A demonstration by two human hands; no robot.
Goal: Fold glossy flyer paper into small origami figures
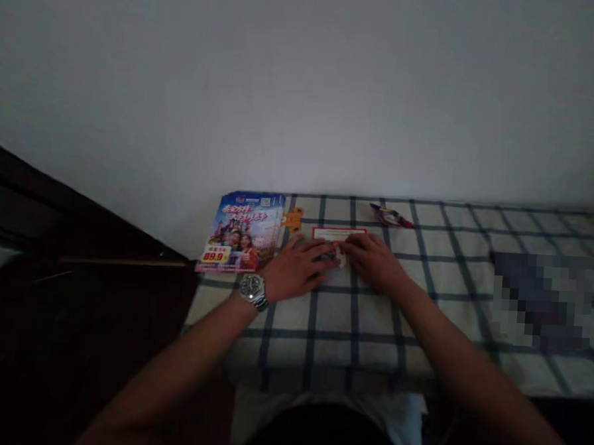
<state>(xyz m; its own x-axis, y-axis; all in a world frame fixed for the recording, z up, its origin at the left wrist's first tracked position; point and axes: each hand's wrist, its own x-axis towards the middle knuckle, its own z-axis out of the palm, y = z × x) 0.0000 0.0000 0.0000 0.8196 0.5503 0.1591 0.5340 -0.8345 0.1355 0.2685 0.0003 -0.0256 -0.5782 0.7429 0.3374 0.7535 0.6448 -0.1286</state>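
A white card with a red border (321,233) lies on the checked cloth, its near part covered by my hands. My left hand (297,270), with a metal watch on the wrist, rests palm down with its fingers stretched out towards the card. From the other side my right hand (378,265) reaches in, its fingers bent and drawn together over a small pale piece (342,258). What that piece is stays unclear in the dim light. Just beyond my left hand is an orange bear-shaped cutout (292,219).
A stack of printed flyers (244,230) sits at the left end of the table. Near the wall lies a crumpled colourful wrapper (391,216). A pixelated patch hides something on the right of the checked tablecloth (452,310). Dark furniture (69,204) stands at the left.
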